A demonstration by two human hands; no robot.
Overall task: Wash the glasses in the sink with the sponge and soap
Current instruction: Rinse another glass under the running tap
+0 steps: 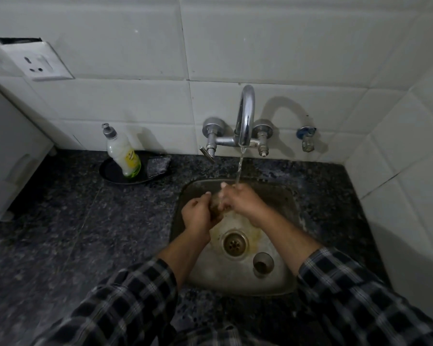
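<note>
Both hands over the sink [284, 206], under running water [240, 168] from the tap [246, 116]. Left hand [198, 217] — grip closed round a glass [216, 207], held between the two hands. Right hand [241, 201] is against the glass's far end, water landing on it — can't tell if that grip wraps the glass or only touches it. Second glass [263, 263] stands upright on the sink floor, just beside the drain [234, 243]. Soap bottle [123, 153] and sponge [159, 164] sit on a black tray [110, 172] on the tabletop [85, 221], left of the tap.
</note>
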